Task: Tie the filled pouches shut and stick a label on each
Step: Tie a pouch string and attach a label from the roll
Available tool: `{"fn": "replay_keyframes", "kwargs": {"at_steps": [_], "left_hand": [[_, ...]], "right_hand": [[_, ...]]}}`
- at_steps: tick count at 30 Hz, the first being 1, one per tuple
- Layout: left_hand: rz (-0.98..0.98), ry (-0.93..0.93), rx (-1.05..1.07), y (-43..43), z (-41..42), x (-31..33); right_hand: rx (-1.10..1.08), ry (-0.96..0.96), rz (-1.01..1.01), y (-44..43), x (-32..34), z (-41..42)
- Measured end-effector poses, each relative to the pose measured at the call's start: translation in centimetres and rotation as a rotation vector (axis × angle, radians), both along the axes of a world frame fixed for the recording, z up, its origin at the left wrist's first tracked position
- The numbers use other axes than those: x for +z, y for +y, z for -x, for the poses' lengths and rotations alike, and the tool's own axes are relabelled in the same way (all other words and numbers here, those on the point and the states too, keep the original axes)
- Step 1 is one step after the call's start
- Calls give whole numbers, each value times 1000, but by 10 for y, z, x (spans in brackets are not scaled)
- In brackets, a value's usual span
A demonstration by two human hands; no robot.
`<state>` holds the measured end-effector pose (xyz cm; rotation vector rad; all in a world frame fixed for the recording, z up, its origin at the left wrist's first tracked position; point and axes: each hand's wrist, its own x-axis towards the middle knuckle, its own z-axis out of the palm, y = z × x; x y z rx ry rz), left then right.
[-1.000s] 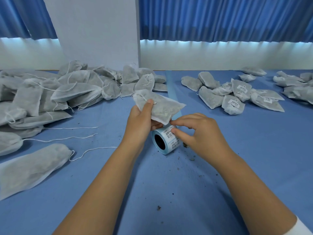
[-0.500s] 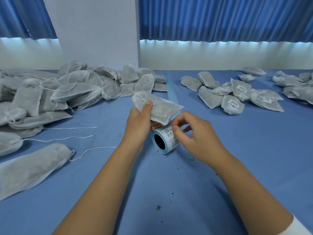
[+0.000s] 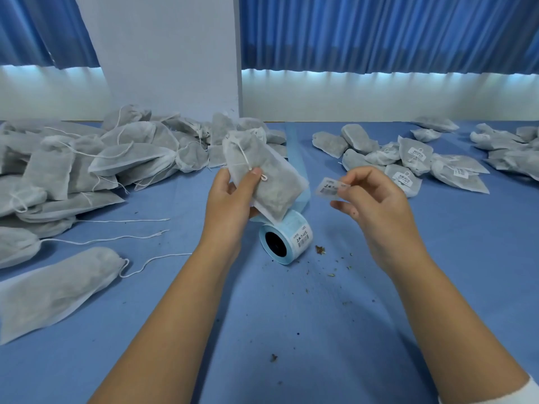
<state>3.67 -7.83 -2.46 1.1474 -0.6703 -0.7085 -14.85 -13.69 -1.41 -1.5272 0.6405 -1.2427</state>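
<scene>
My left hand point(image 3: 230, 199) grips a filled grey pouch point(image 3: 262, 173) above the table, thumb pressed on its knotted white drawstring. To the right of it, my right hand point(image 3: 376, 205) pinches a small white printed label point(image 3: 328, 187) between thumb and fingers, held in the air a short gap from the pouch. Below the pouch lies the label roll point(image 3: 287, 237) on its side, its blue backing strip point(image 3: 297, 158) trailing away toward the wall.
A large heap of unlabelled pouches point(image 3: 87, 167) with loose strings covers the left of the blue table point(image 3: 291, 330). Labelled pouches point(image 3: 408, 161) lie at the right, more pouches point(image 3: 507, 147) at the far right. One pouch point(image 3: 55, 290) lies near left. Herb crumbs point(image 3: 320, 249) dot the cloth.
My right hand peeled a label off the roll and lifted it up to the right. My left hand raised and tilted the pouch more upright.
</scene>
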Motion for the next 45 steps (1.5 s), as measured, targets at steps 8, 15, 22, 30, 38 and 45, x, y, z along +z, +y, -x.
{"fn": "replay_keyframes", "kwargs": {"at_steps": [8,15,22,30,38,45], "left_hand": [[57,-20,-111,4,2,6],[-33,-87,-154,7,7,8],[-31,-224,-201,9,14,4],[-92,-233,-341,16,22,8],[-167,-207,-206,17,13,13],[-182,-311,-302,20,19,13]], "right_hand": [[143,-21,53,4,-6,-5],[228,-126,-76,6,-4,-8],[227,-198,-256,8,-7,-17],[249,-256,-337,7,-6,-15],[123,-288,-317,2,0,-5],[124,-60,-124,16,3,-11]]}}
